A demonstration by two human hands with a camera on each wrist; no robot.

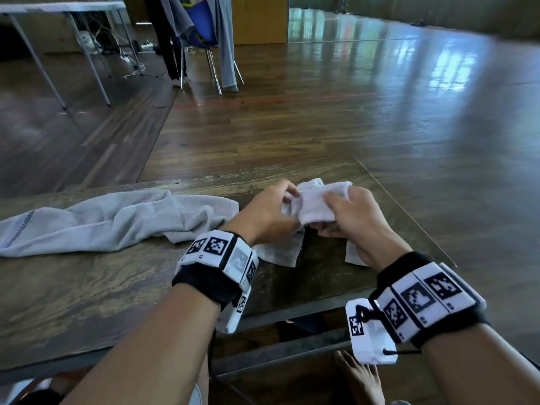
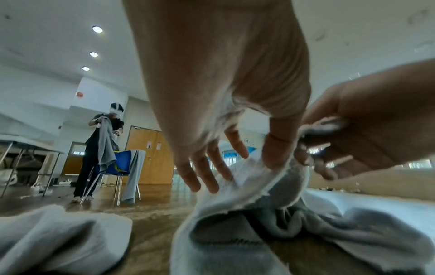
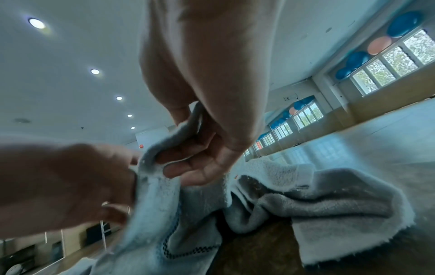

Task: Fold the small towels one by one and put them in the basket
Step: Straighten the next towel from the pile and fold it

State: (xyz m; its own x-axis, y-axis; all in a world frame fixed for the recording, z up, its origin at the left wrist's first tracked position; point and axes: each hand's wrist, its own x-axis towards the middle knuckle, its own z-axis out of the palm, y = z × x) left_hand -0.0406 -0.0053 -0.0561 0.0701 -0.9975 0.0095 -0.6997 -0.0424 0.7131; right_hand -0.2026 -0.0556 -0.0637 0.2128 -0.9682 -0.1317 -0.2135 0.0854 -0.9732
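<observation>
Here a small white towel (image 1: 317, 204) is held bunched above the far right part of the wooden table (image 1: 87, 287), with its lower ends trailing down onto the tabletop. It is gripped from both sides: the left hand (image 1: 264, 213) is closed on its left part, with the thumb pressed against the cloth while the other fingers (image 2: 204, 171) are spread over the fabric, and the right hand (image 1: 355, 219) is clamped on its right part, the cloth being pinched between thumb and curled fingers (image 3: 188, 158). The two hands are set close together, almost touching. A larger grey towel (image 1: 111, 220) is spread crumpled on the table to the left, apart from the small one. Beyond the table, on the wooden floor, a blue chair (image 1: 201, 24) draped with grey cloth is seen, and another person (image 2: 98, 148) is standing beside it holding grey fabric.
</observation>
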